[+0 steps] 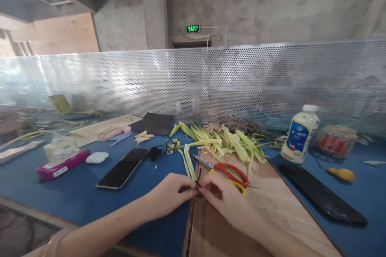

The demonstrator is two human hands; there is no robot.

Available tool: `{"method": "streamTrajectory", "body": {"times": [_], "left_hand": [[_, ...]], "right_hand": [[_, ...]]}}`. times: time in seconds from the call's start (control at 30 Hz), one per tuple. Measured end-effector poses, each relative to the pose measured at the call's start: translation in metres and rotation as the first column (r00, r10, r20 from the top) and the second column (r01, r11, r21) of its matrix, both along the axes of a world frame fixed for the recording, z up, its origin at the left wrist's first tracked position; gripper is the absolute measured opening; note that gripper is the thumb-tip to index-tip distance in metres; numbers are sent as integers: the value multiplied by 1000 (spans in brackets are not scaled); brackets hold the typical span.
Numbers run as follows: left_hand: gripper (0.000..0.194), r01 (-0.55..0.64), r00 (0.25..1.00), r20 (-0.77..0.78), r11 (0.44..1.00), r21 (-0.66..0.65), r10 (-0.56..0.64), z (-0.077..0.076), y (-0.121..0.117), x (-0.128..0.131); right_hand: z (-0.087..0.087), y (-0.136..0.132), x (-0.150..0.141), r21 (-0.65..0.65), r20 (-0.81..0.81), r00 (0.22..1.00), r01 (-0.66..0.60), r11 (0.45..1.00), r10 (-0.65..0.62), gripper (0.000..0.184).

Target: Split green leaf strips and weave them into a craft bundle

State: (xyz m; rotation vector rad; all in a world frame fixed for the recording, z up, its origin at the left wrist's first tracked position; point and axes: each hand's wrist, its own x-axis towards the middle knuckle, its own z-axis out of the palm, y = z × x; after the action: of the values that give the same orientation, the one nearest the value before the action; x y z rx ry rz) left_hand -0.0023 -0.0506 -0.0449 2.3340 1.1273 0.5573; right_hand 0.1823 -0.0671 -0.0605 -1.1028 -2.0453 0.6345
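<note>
My left hand (169,196) and my right hand (224,200) meet at the near edge of a brown board (271,204), fingers pinched together on a thin dark cord (198,179) wound round pale green leaf strips (187,160). The strips run away from my fingers toward a pile of cut green leaves (223,140). Red-handled scissors (229,170) lie on the board just beyond my right hand, blades pointing left.
A black phone (123,168) lies left of my hands on the blue table (75,196). White earbud case (96,157), pink tissue pack (62,166), white bottle (298,135), black tablet (321,197), plastic container (336,139). A perforated metal screen (193,80) closes the far side.
</note>
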Motion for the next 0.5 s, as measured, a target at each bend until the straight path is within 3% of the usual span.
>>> {"method": "streamTrajectory", "body": {"times": [0.33,0.5], "left_hand": [[16,-119,989,87,993,-3,119,-1,-7,9],[13,-80,991,104,996,-28,83,-5,-7,9]], "right_hand": [[1,0,1,113,33,999,5,994,-9,7],[-2,2,2,157,34,999,-20,987,14,9]]}}
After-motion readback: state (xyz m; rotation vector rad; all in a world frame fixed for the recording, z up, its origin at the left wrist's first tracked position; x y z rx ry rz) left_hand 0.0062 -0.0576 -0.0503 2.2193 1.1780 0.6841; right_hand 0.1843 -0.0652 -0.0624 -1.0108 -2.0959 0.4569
